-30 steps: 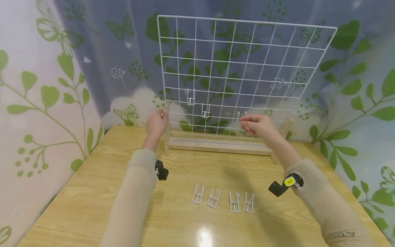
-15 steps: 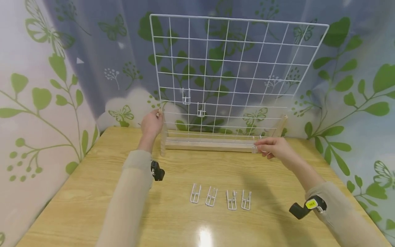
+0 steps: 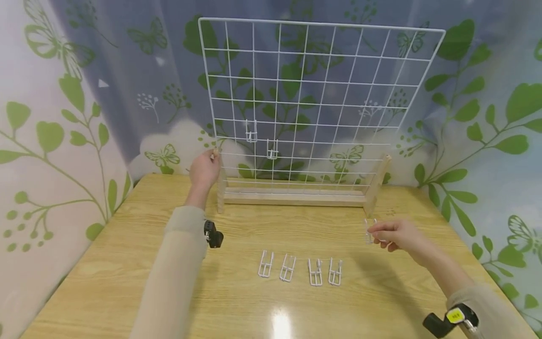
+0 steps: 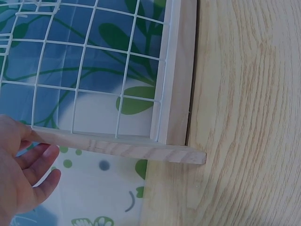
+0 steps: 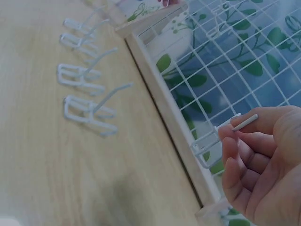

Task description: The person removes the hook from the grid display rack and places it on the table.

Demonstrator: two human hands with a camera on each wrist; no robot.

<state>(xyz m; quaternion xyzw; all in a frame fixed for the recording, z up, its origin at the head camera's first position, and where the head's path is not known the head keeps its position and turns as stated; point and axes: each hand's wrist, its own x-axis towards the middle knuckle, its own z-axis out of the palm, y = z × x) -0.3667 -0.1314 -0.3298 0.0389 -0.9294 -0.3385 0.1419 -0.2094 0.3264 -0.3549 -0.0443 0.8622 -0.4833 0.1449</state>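
Note:
A white wire grid panel [image 3: 296,101] stands in a pale wooden base [image 3: 292,197] at the back of the table. My left hand [image 3: 205,168] grips the top of the base's left upright, a wooden bar [image 4: 108,144] in the left wrist view. Between thumb and fingertips, my right hand [image 3: 395,235] pinches a white wire hook [image 5: 204,149], held above the table to the right of the base and apart from the grid. Two hooks hang on the grid: one upper left [image 3: 251,132], another lower and further right [image 3: 272,149].
Several more white wire hooks lie in a row on the wooden table [image 3: 237,301], among them a left one [image 3: 266,264] and a right one [image 3: 335,273]. A leaf-patterned curtain [image 3: 165,56] hangs behind and along both sides.
My right hand has moved away from the grid, down and to the right, carrying the hook. The left hand keeps its grip on the upright. The head view has shifted slightly.

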